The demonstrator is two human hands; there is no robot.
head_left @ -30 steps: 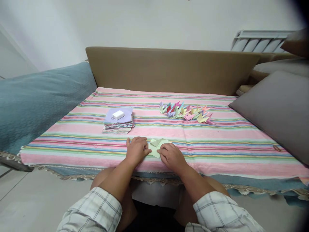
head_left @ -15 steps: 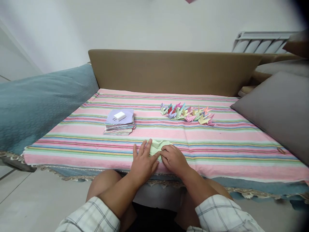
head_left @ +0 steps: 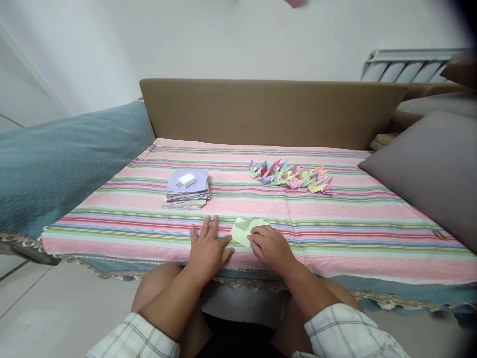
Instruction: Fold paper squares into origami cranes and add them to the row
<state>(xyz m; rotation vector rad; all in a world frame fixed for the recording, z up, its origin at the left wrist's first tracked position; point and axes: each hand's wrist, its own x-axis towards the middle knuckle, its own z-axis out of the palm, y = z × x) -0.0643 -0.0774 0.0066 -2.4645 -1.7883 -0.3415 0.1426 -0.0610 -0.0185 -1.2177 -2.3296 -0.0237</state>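
A pale green sheet of origami paper [head_left: 240, 234], partly folded with a raised crease along its far side, lies on the striped cloth in front of me. My left hand [head_left: 208, 249] rests flat beside it with fingers spread, its index fingertip at the paper's left edge. My right hand [head_left: 271, 247] has its fingers closed on the paper's right side, covering that part. Farther back to the right lies a cluster of folded paper cranes [head_left: 294, 178] in many colours. To the left stands a stack of square paper [head_left: 186, 199] with a white charger plug [head_left: 186, 180] on top.
The pink striped cloth [head_left: 126, 219] covers the seat. A brown backrest [head_left: 272, 114] runs along the back, with a grey cushion [head_left: 428, 174] at right and a blue-covered armrest [head_left: 74, 149] at left. A small brown item [head_left: 440, 234] lies near the cushion.
My left hand has slid left off the paper to its edge, and more of the green sheet shows. My right hand stays at the paper's right side.
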